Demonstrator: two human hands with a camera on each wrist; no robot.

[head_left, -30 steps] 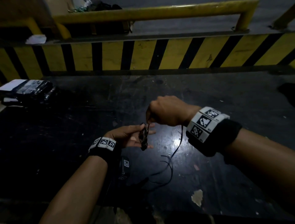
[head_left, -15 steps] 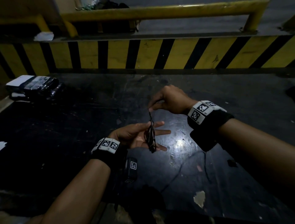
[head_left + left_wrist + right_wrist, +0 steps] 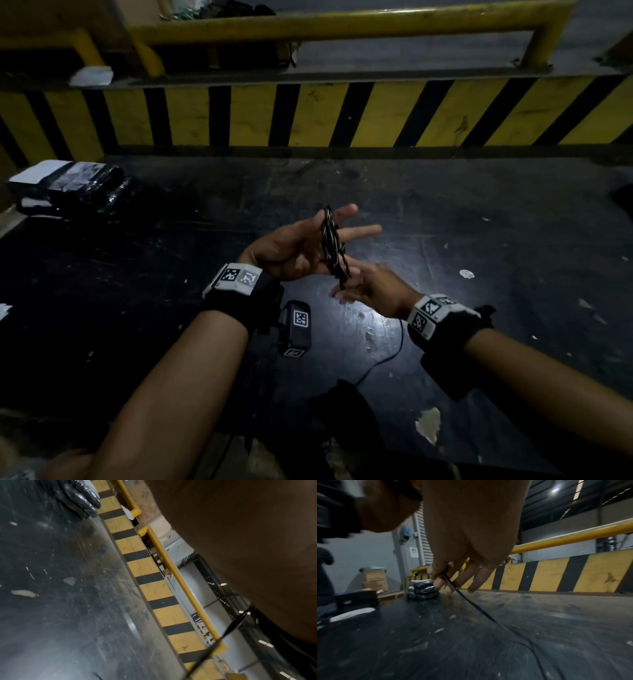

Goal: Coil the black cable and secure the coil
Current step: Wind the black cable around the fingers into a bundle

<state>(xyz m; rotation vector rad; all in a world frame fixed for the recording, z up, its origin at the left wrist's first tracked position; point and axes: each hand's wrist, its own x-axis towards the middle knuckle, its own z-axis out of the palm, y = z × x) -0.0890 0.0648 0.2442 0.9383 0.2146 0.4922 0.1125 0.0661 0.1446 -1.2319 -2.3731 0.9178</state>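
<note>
The black cable is partly wound into a narrow coil (image 3: 333, 245) that hangs over the outstretched fingers of my left hand (image 3: 308, 246), palm up above the dark table (image 3: 479, 240). My right hand (image 3: 356, 286) sits just below the coil's lower end and pinches the loose run of the cable. In the right wrist view the thumb and fingers (image 3: 436, 584) pinch the cable (image 3: 471, 605), which trails down onto the table. The slack (image 3: 397, 342) runs toward me. In the left wrist view only the palm (image 3: 248, 547) and a cable strand (image 3: 236, 623) show.
A stack of black wrapped packs (image 3: 68, 186) lies at the table's far left. A yellow-and-black striped barrier (image 3: 308, 116) with a yellow rail (image 3: 342, 24) closes the far side. A dark object (image 3: 346, 404) sits at the near edge where the slack ends.
My right hand has dropped from above the coil to just below it, taking the cable down. My left hand has lifted and moved farther out with the coil.
</note>
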